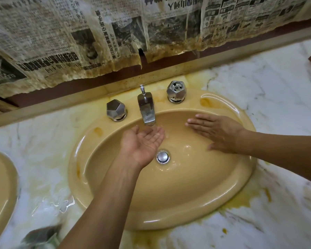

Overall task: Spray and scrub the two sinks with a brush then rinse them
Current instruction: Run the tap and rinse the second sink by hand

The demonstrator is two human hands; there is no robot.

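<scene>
A yellow oval sink (169, 200) fills the middle of the view, wet and glossy inside. Its chrome faucet (147, 110) runs a thin stream of water. My left hand (144, 142) is cupped palm up right under the spout, catching the water and holding nothing. My right hand (217, 133) lies flat, fingers spread, against the back right wall of the basin. A chrome drain plug (162, 156) sits at the bottom, just right of my left wrist. The rim of a second yellow sink (5, 186) shows at the left edge. No brush or spray bottle can be made out.
Two faceted chrome knobs (116, 110) (176, 91) flank the faucet. The marble counter (269, 97) is stained yellow around the sink and wet at the front left. Stained newspaper (79, 42) covers the wall behind. A dark blurred object (41, 236) sits at the counter's front left.
</scene>
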